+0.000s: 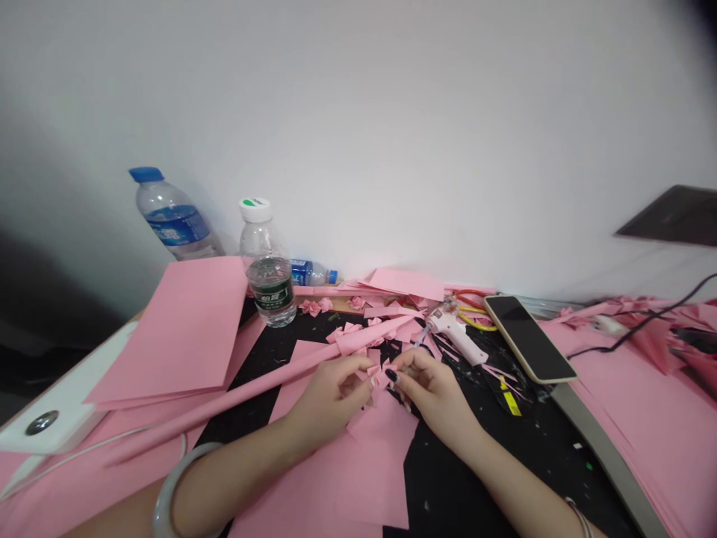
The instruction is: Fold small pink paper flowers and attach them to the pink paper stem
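Observation:
Between my two hands is a small folded pink paper flower (379, 376), pinched from both sides. My left hand (336, 396) has thumb and forefinger closed on its left edge. On its right edge, my right hand (429, 388) grips it with thumb and forefinger; the thumbnail is dark. Loose pink paper sheets (358, 478) lie on the black tabletop under my hands. A long rolled pink paper tube (258, 385) runs diagonally behind my left hand. Beyond my right hand rests a white glue gun (456, 335).
A phone (529, 336) lies at the right, near pink paper stacks (644, 418). Water bottles (269, 276) stand at the back left, beside a propped pink sheet (179, 321). Scissors with yellow and red handles (476, 320) and finished paper flowers (317, 306) sit toward the wall.

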Demonstrator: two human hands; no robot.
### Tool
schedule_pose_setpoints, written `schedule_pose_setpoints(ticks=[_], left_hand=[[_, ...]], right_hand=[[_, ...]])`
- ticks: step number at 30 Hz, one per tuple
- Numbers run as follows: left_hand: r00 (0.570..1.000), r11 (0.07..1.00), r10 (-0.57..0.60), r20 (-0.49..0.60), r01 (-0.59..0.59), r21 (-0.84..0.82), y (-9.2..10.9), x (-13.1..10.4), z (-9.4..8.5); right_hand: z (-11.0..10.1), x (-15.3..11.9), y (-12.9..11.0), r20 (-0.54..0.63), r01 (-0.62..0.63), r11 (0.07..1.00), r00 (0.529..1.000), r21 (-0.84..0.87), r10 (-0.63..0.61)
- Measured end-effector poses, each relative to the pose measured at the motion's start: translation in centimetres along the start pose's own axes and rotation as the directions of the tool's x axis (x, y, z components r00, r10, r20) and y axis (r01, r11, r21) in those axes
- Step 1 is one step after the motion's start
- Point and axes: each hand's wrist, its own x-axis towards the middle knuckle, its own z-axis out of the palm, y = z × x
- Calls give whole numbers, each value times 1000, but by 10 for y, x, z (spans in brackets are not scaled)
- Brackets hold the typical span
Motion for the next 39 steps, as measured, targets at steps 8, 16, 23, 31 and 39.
schedule_pose_setpoints(ticks=[8, 16, 23, 31, 39], left_hand=[[996, 994, 53, 65, -59, 91, -7, -1, 0], [980, 994, 103, 171, -95, -55, -11, -4, 0], [983, 987, 149, 111, -154, 40, -6, -4, 1], [963, 942, 265, -47, -248, 228, -4, -2, 0], [989, 989, 132, -69, -127, 79, -4, -3, 2]], right_hand=[[3, -1, -3, 30, -8, 999, 999, -33, 9], [8, -7, 3, 136, -90, 995, 987, 37, 85], [9, -8, -2, 148, -101, 994, 984, 29, 95], [8, -8, -3, 163, -16, 1000, 987, 21, 12], [6, -7, 0, 114, 6, 999, 993, -38, -1]])
